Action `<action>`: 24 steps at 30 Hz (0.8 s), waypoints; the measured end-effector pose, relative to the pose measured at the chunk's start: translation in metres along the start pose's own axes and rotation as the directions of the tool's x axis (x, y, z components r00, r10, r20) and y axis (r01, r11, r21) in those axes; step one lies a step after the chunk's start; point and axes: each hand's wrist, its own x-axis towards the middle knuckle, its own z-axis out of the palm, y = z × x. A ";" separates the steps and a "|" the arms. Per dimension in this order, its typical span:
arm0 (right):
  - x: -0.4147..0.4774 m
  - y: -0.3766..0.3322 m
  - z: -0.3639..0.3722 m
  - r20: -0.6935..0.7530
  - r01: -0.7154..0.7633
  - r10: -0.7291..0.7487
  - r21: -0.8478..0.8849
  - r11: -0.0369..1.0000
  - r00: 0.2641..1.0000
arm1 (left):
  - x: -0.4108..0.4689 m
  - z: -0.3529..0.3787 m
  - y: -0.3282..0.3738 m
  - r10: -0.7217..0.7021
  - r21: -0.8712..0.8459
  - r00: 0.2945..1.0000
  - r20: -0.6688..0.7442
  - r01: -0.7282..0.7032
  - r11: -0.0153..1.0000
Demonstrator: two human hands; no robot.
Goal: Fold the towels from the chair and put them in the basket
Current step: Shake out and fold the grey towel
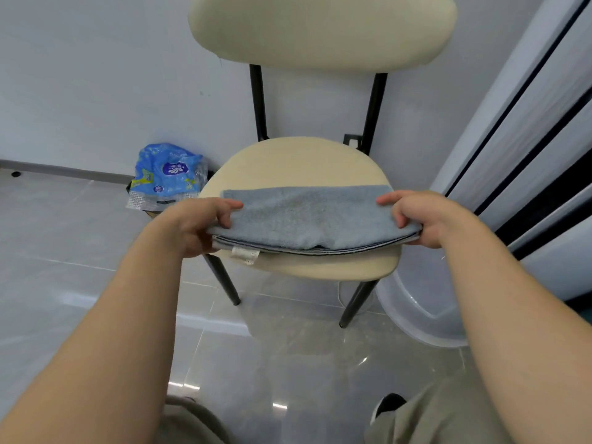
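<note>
A grey-blue towel, folded into a long strip of several layers, lies across the front of the cream chair seat. A white label hangs from its near edge. My left hand pinches the strip's left end, thumb on top and fingers underneath. My right hand pinches its right end the same way. A translucent white basket stands on the floor to the right of the chair, partly behind my right forearm.
The chair has black metal legs and a cream backrest, set against a white wall. A blue plastic package lies on the floor left of the chair. A white panel with dark strips rises on the right. Glossy grey tiles cover the floor.
</note>
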 end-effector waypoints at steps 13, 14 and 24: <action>0.002 0.006 -0.013 0.157 0.178 -0.189 0.079 0.981 0.969 | 0.012 0.006 -0.006 0.285 -0.018 0.959 0.001 -0.285 0.958; 0.002 0.006 -0.016 0.152 0.189 -0.200 0.084 0.978 0.968 | 0.011 0.007 -0.006 0.284 -0.027 0.959 0.016 -0.283 0.959; -0.005 0.004 -0.023 0.107 0.256 -0.277 0.177 0.950 0.955 | 0.009 0.006 -0.004 0.329 0.036 0.944 -0.001 -0.329 0.944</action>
